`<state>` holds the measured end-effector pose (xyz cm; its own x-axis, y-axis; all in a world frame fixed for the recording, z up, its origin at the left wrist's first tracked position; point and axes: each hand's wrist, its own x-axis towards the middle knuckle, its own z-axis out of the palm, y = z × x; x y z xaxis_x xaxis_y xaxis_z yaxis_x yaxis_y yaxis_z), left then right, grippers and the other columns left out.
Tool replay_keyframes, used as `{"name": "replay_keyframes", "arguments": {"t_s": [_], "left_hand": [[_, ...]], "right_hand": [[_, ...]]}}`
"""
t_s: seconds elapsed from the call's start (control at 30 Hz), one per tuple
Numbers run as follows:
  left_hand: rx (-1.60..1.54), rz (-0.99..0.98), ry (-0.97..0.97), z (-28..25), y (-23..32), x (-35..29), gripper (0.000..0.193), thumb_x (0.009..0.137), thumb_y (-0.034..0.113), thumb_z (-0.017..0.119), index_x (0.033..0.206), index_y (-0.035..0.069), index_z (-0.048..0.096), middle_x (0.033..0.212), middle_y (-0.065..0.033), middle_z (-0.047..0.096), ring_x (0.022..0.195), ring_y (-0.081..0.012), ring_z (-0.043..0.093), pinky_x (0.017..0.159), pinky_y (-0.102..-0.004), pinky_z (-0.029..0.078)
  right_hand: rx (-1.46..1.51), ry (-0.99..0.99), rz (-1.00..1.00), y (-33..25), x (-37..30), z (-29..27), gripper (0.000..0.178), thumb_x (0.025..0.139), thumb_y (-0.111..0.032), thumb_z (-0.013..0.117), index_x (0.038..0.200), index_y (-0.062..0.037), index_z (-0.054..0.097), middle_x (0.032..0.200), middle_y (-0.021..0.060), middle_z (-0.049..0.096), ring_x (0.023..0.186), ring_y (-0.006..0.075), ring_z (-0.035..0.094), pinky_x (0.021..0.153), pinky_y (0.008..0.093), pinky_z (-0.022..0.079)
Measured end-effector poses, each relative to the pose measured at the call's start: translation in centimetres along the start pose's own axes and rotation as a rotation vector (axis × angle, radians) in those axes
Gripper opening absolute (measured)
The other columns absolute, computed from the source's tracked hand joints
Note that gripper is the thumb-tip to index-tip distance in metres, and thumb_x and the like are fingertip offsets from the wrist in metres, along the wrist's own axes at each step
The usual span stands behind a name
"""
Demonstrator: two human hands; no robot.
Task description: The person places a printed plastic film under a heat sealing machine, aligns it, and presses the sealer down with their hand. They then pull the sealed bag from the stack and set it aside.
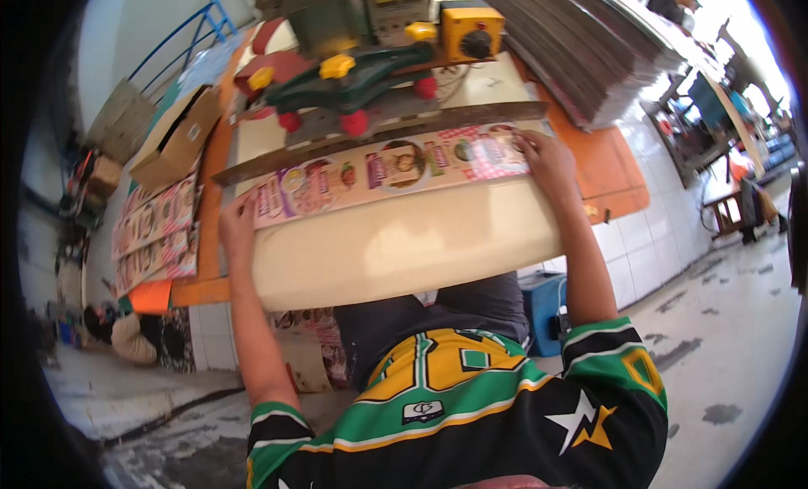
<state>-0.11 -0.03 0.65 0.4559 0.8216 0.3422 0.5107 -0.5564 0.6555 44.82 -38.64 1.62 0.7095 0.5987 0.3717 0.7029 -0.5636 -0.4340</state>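
Observation:
A long printed cardboard strip (345, 179) with food pictures lies across a cream board (404, 241) in front of me. Its far edge runs along a long metal bar (387, 134), touching or very near it. At the strip's left end, the fingers of my left hand (239, 225) are closed on the edge. My right hand (549, 162) pinches the right end, thumb and fingers together near the bar's end. Beyond the bar stands a dark green machine part (370, 83) with yellow knobs and red feet.
Printed sheets (160, 215) are stacked at the left beside an open cardboard box (178, 137). A tall pile of flat boards (581, 51) stands at the back right. A yellow control box (473, 30) sits behind the bar. The orange table (610, 173) extends right; a blue bin (543, 312) stands below.

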Motion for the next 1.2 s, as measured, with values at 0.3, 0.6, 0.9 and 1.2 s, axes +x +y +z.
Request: {"name": "replay_keyframes", "arguments": {"t_s": [0.3,0.6,0.9,1.2], "left_hand": [[-0.005,-0.05,-0.018,0.2,1.7,-0.1,0.034,0.103,0.03,0.063,0.123,0.005,0.075,0.105,-0.0144,0.078,0.091,-0.0144,0.069,0.082,-0.0291,0.051],[-0.03,-0.034,-0.024,0.2,1.1,-0.1,0.033,0.103,0.028,0.063,0.124,0.005,0.075,0.105,-0.0126,0.079,0.091,-0.0128,0.07,0.081,-0.0283,0.051],[-0.053,-0.08,-0.025,0.2,1.9,-0.1,0.035,0.103,0.031,0.064,0.124,0.005,0.075,0.102,-0.0109,0.079,0.089,-0.0096,0.067,0.08,-0.0274,0.051],[-0.022,-0.088,-0.021,0.2,2.4,-0.3,0.038,0.103,0.033,0.064,0.124,0.004,0.074,0.101,-0.01,0.079,0.091,-0.0093,0.066,0.083,-0.0284,0.051]], "right_hand": [[0.018,-0.03,0.051,-0.3,-0.1,-0.5,0.033,0.099,-0.044,0.061,0.114,-0.0209,0.078,0.096,0.0138,0.075,0.092,0.0355,0.069,0.079,0.0466,0.052],[0.025,-0.019,0.051,-0.5,-0.1,-0.6,0.031,0.098,-0.042,0.061,0.114,-0.0217,0.079,0.094,0.0133,0.075,0.091,0.0355,0.069,0.078,0.0464,0.052],[0.027,-0.005,0.053,0.0,-0.1,-0.1,0.03,0.098,-0.042,0.062,0.115,-0.0222,0.078,0.094,0.0138,0.075,0.091,0.0355,0.07,0.079,0.0465,0.053],[0.022,-0.023,0.064,-0.1,-0.1,-0.3,0.033,0.098,-0.045,0.061,0.114,-0.0213,0.078,0.094,0.014,0.075,0.092,0.0353,0.07,0.08,0.0462,0.051]]}}
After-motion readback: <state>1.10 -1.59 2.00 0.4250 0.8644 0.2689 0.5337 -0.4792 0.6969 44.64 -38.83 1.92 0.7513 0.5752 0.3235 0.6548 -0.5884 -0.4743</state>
